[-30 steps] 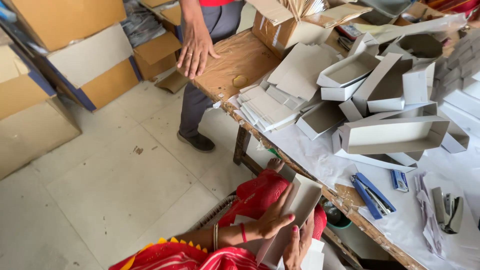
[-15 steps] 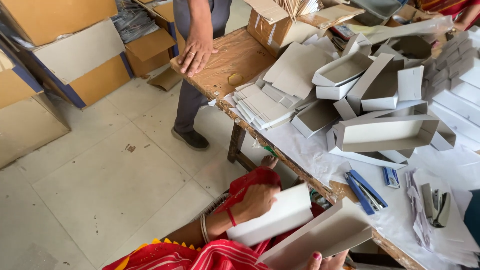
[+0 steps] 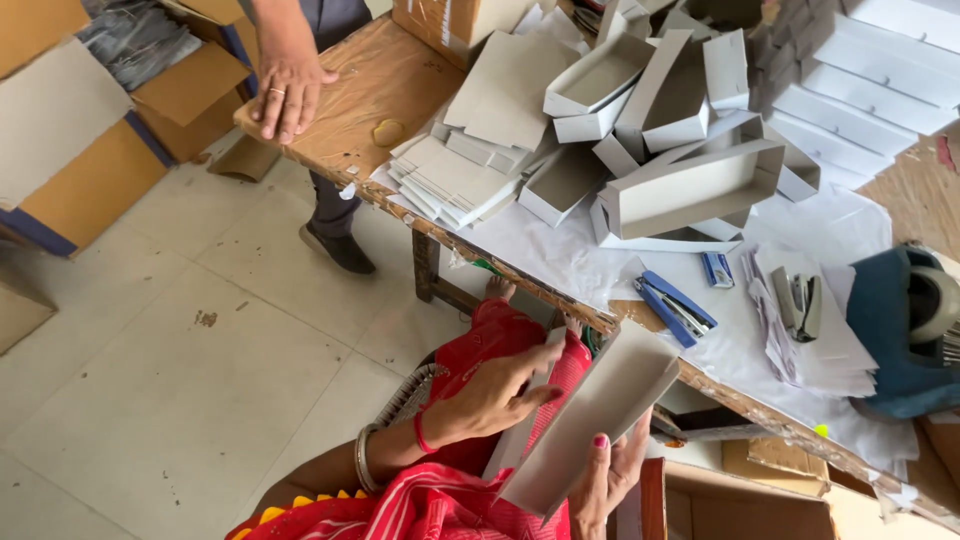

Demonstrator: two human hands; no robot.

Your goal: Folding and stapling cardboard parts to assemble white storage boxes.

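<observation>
Tray (image 3: pixel 590 420) swung upright since half-second ago, now in lap below worktop (image 3: pixel 370 90) edge; left hand (image 3: pixel 495 395) fingers spread over its left wall, right hand (image 3: pixel 610 480) cupping underside. Thin card: light, creases easily; best held by folded walls. Blue stapler (image 3: pixel 675 305) on worktop above tray

Open passage: the tiled floor (image 3: pixel 170 380) left of the bench (image 3: pixel 350 100), bare between the brown cartons (image 3: pixel 90 170) and the bench edge. On the bench, a bare wooden corner is partly taken by a co-worker's hand (image 3: pixel 288 85), whose legs stand just beside it. Further right, a stack of flat card blanks (image 3: pixel 450 180) and a heap of open white boxes (image 3: pixel 690 180) crowd the surface. A blue stapler (image 3: pixel 675 305) lies on white paper near the front edge. Below the edge, the folded box (image 3: pixel 590 420) fills the gap between left hand (image 3: pixel 490 395) and right hand (image 3: pixel 610 480).
</observation>
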